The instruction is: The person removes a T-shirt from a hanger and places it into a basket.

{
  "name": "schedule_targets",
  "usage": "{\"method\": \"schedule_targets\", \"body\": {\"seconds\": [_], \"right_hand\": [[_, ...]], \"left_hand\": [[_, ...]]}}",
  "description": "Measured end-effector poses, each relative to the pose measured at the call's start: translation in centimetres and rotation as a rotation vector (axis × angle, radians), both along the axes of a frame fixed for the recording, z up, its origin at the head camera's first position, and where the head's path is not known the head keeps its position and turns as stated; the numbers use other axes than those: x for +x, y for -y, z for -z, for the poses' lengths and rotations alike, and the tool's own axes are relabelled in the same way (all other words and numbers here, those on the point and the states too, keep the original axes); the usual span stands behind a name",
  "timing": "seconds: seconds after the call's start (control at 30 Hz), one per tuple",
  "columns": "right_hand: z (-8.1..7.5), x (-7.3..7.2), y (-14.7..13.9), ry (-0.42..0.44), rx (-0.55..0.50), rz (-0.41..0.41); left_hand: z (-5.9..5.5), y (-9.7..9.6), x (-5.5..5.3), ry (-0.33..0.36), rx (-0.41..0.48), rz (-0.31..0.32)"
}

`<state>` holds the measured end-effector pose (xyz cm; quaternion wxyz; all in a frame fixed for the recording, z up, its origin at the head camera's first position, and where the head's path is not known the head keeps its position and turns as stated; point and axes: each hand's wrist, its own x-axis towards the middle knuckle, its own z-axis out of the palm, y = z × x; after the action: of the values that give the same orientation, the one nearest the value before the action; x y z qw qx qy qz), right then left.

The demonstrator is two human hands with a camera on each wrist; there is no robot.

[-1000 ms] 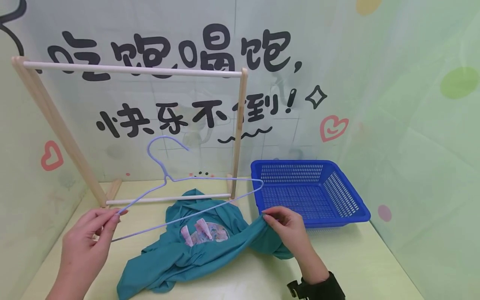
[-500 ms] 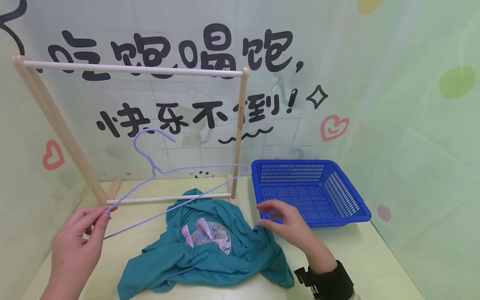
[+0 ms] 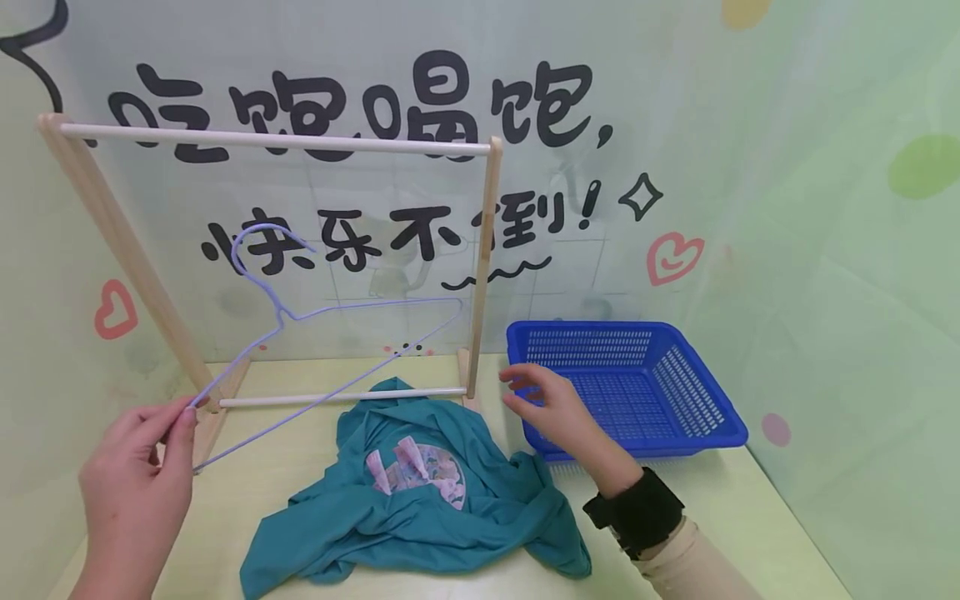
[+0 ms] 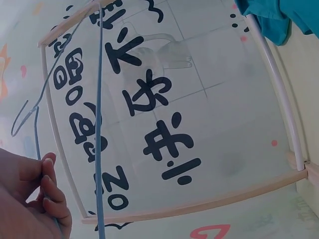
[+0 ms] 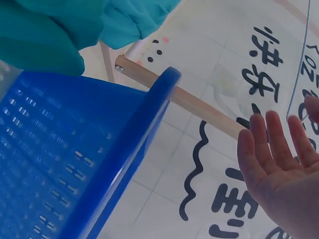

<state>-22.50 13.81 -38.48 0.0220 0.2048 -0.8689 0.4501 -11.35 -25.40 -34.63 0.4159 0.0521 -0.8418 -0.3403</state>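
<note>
In the head view my left hand (image 3: 142,467) pinches a thin lavender clothes hanger (image 3: 360,304) near its left corner, holding it up with the hook at the top. The left wrist view shows the thumb and fingers of that hand (image 4: 42,194) curled round the wire. My right hand (image 3: 551,408) is raised with relaxed, spread fingers and nothing in them, in front of the basket's left side. Below the hanger a teal garment (image 3: 405,525) lies crumpled on the table, with a patterned patch and pink tassel-like pieces (image 3: 411,458) on its front.
A wooden rack (image 3: 483,267) with a white top bar (image 3: 277,140) stands at the back left. The garment's far edge overlaps the rack's lower bar (image 3: 292,400). A blue mesh basket (image 3: 731,429) stands on the pale table (image 3: 720,508) at the right. Printed curtains surround the table.
My right hand has let go of the garment and risen slightly away from it; the cloth it held up has dropped onto the table. The hanger has moved up and left with my left hand.
</note>
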Motion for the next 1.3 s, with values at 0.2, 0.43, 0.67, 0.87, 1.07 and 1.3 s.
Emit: {"method": "schedule_targets", "body": {"seconds": [0.2, 0.43, 0.67, 0.87, 1.07, 1.3], "right_hand": [[-0.7, -2.1, 1.6, 0.011, -0.083, 0.02], [-2.2, -5.4, 4.0, -0.015, -0.266, 0.106], [-3.7, -8.8, 5.5, 0.029, -0.478, 0.2], [-3.4, -10.4, 6.7, 0.13, -0.49, 0.216], [-2.5, -11.2, 7.3, 0.1, -0.52, 0.185], [-2.0, -11.7, 6.8, 0.051, -0.537, 0.176]], "left_hand": [[-0.4, -1.0, -0.7, -0.062, -0.079, -0.022], [-1.2, -2.2, -1.2, -0.026, -0.075, -0.037], [-1.2, -2.5, -1.2, 0.011, -0.06, -0.041], [-1.0, -2.8, -1.0, 0.016, -0.055, -0.045], [-0.5, -2.8, -1.0, -0.003, -0.072, -0.049], [-0.8, -2.9, -1.5, -0.016, -0.078, -0.061]]}}
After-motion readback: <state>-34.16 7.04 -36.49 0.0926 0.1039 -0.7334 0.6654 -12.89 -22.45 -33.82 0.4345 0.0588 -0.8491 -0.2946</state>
